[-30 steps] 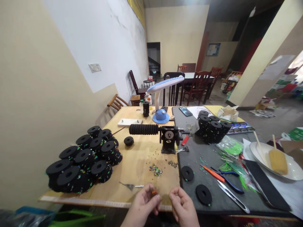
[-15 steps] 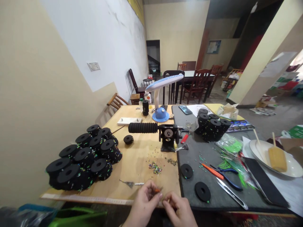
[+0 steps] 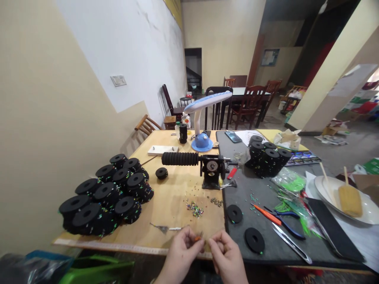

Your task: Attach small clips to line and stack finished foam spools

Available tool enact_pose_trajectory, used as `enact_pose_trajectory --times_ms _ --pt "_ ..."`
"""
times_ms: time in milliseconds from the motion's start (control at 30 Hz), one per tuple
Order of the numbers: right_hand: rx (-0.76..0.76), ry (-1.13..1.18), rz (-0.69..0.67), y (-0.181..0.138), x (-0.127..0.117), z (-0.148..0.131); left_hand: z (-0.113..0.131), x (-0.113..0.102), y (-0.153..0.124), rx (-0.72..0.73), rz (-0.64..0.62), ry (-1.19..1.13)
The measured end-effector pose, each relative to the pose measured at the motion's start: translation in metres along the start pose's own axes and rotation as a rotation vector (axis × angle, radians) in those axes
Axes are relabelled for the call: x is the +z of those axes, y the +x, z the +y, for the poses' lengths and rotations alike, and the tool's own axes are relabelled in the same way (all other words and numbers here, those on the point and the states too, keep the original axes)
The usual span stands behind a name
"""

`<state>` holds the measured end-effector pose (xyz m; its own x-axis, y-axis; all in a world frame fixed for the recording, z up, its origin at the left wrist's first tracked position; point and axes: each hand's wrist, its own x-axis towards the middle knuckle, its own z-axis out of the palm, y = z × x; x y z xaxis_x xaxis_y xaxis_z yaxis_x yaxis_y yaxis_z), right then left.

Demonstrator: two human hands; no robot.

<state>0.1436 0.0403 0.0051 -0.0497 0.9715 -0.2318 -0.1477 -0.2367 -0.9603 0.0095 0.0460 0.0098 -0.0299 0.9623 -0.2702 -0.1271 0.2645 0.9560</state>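
The left hand (image 3: 180, 257) pinches a tiny orange bit (image 3: 197, 237) in its fingertips, over the near edge of the wooden worktop (image 3: 177, 189). The right hand (image 3: 226, 258) is just beside it, fingers curled; whether it also grips the bit cannot be told. Nearby lie a slim metal tool (image 3: 166, 228) and a scatter of coloured beads (image 3: 194, 209). Beyond stand a hand-crank winder (image 3: 212, 167) and stacked black foam spools (image 3: 106, 197), with a single black foam disc (image 3: 234, 213) on the grey mat (image 3: 239, 236) to the right.

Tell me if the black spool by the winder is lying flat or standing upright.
Flat: the black spool lies on the wooden table, its centre hole facing up.
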Motion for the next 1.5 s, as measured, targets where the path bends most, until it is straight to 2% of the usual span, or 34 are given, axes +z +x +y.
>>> enact_pose_trajectory --times_ms 167,400,733,867,1100,1500 --pt "-0.008 -0.026 0.007 0.002 0.009 0.004 0.001 0.002 -0.001 0.022 0.031 0.056" --pt "-0.081 -0.095 -0.016 0.003 0.006 0.015 0.002 0.004 -0.004 0.035 0.065 0.137" --pt "-0.182 -0.193 -0.022 0.005 0.001 0.013 -0.002 0.003 -0.006 0.124 0.07 0.296" --pt "-0.15 -0.131 -0.001 0.007 0.003 0.019 0.0 0.007 -0.005 0.083 0.038 0.148" --pt "0.001 0.101 -0.018 0.01 0.0 0.033 0.008 0.007 -0.01 -0.217 -0.17 -0.287" --pt "0.043 0.094 -0.037 0.005 -0.001 0.028 0.004 0.007 -0.01 -0.261 -0.114 -0.372"
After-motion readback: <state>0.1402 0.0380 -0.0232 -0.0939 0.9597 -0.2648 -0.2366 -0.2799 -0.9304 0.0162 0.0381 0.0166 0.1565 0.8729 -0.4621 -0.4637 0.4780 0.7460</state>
